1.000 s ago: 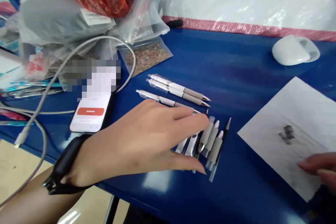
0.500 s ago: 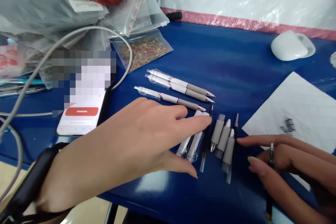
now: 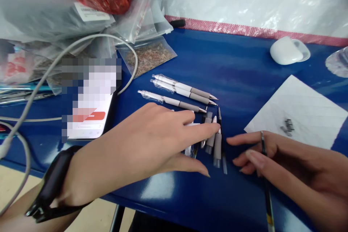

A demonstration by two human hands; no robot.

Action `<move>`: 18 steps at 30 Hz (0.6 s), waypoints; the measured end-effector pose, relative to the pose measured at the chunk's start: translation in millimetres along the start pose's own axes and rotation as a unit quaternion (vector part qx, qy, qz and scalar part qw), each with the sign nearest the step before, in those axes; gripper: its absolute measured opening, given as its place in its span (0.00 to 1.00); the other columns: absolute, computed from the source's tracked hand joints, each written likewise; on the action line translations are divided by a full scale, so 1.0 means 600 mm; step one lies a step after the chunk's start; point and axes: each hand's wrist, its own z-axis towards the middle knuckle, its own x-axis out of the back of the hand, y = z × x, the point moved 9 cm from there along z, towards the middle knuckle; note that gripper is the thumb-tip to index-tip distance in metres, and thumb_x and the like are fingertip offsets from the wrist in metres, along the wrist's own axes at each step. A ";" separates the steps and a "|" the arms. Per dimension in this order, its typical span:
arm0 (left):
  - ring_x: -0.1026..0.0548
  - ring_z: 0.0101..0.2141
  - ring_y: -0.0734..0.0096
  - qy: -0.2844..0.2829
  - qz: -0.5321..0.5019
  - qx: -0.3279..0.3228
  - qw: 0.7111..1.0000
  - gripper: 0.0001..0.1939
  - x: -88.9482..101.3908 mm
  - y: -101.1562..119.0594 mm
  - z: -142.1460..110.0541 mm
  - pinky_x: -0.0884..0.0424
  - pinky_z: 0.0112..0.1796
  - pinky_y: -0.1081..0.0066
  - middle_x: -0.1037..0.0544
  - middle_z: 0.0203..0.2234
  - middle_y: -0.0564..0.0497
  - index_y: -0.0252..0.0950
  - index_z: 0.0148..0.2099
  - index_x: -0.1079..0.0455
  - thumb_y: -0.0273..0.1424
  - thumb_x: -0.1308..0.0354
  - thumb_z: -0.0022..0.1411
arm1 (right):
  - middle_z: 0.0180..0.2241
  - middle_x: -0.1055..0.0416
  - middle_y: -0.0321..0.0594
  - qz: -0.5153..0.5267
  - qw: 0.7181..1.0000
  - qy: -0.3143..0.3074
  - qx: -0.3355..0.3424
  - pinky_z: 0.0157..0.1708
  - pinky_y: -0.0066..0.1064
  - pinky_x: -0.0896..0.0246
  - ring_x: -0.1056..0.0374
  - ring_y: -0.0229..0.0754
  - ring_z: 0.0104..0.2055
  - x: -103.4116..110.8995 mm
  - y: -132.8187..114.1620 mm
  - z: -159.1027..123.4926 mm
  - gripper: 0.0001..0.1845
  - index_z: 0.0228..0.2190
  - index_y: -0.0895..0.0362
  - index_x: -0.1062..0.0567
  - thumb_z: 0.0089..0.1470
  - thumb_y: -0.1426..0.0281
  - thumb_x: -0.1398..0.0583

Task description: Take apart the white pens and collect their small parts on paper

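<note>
My left hand (image 3: 152, 137) is open over a cluster of pen parts, thumb and index finger apart. Its index fingertip lies across several grey pen grips (image 3: 217, 146); whether it presses on them I cannot tell. White pen barrels (image 3: 189, 151) are mostly hidden beneath this hand. A loose refill (image 3: 224, 163) is at the right side of the grips. In my right hand (image 3: 290, 174), a dark pen refill (image 3: 268, 197) is held between thumb and fingers, tip up. Three white-and-grey pens, one of them a single pen (image 3: 172, 101), lie behind the left hand.
A lit phone (image 3: 89, 116) with a white cable (image 3: 57, 61) is at left, near plastic bags (image 3: 54, 11) and a bag of dried flakes (image 3: 149, 58). White paper (image 3: 310, 108) with small black pieces lies right. An earbud case (image 3: 285, 50) sits behind it.
The loose grips and refills now lie farther left, partly under my left index finger. My right hand has shifted left and up with its refill. The camera view has moved slightly.
</note>
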 end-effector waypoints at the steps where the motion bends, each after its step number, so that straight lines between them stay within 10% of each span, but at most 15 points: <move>1: 0.29 0.24 0.73 0.004 0.004 0.003 1.000 0.28 0.004 0.000 0.001 0.41 0.25 0.72 0.24 0.31 0.54 0.45 0.64 0.33 0.50 0.39 0.67 | 0.29 0.19 0.38 -0.021 1.000 0.003 0.003 0.19 0.25 0.32 0.25 0.41 0.24 0.003 -0.004 0.006 0.22 0.25 0.51 0.23 0.63 0.50 0.41; 6: 0.21 0.37 0.65 0.088 -0.004 0.039 0.995 0.24 0.049 -0.007 0.000 0.30 0.37 0.70 0.20 0.37 0.52 0.44 0.65 0.32 0.45 0.42 0.71 | 0.13 0.33 0.35 -0.150 0.988 -0.009 0.028 0.13 0.29 0.49 0.38 0.38 0.13 0.006 -0.037 0.041 0.24 0.16 0.52 0.32 0.59 0.55 0.40; 10: 0.28 0.26 0.73 0.174 -0.115 0.081 0.975 0.22 0.078 -0.021 -0.007 0.30 0.34 0.72 0.26 0.25 0.57 0.41 0.64 0.30 0.28 0.46 0.70 | 0.16 0.30 0.37 -0.172 0.985 -0.010 0.004 0.17 0.30 0.45 0.33 0.39 0.17 0.008 -0.043 0.055 0.23 0.18 0.53 0.31 0.59 0.53 0.41; 18: 0.23 0.26 0.73 0.200 -0.502 0.148 0.828 0.20 0.063 -0.032 0.019 0.31 0.26 0.74 0.19 0.37 0.48 0.35 0.62 0.33 0.34 0.47 0.72 | 0.28 0.22 0.42 0.096 0.995 -0.031 -0.023 0.28 0.32 0.31 0.26 0.40 0.25 0.013 -0.037 0.058 0.20 0.29 0.56 0.26 0.53 0.51 0.36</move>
